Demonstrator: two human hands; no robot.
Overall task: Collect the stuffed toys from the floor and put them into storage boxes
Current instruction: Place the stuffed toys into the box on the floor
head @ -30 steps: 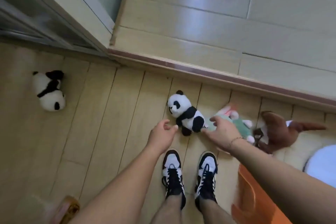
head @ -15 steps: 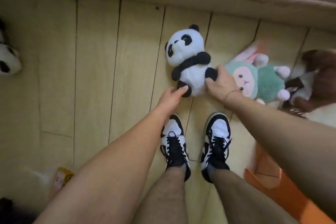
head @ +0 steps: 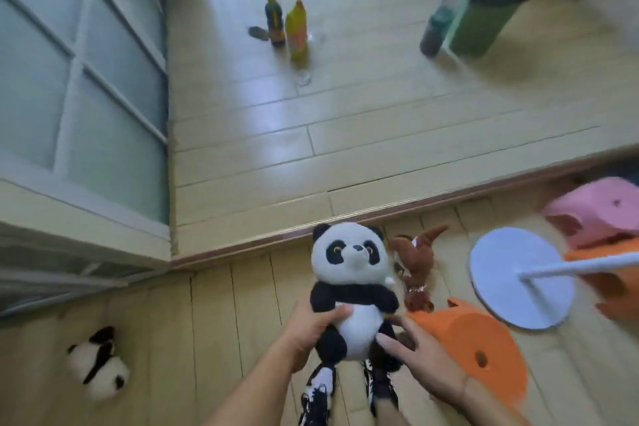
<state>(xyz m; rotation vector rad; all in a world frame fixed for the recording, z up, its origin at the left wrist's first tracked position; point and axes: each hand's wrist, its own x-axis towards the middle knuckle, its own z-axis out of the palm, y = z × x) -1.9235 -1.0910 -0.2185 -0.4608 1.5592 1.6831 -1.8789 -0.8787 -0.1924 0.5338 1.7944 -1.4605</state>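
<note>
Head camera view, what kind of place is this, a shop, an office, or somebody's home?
Most likely a home, at a doorway between two rooms. Signs: plank floor strewn with plush toys such as a second panda, a glass-paned sliding door, and bottles standing on the far floor.

Single head cam looking steeply down and forward, close above left hand (head: 313,328) and right hand (head: 420,356); shoes directly below hands.

The left hand (head: 313,327) grips an upright panda (head: 349,287) by its body; the right hand's (head: 420,358) straight fingers touch its leg. Another panda (head: 96,363) lies on the floor (head: 214,322).
</note>
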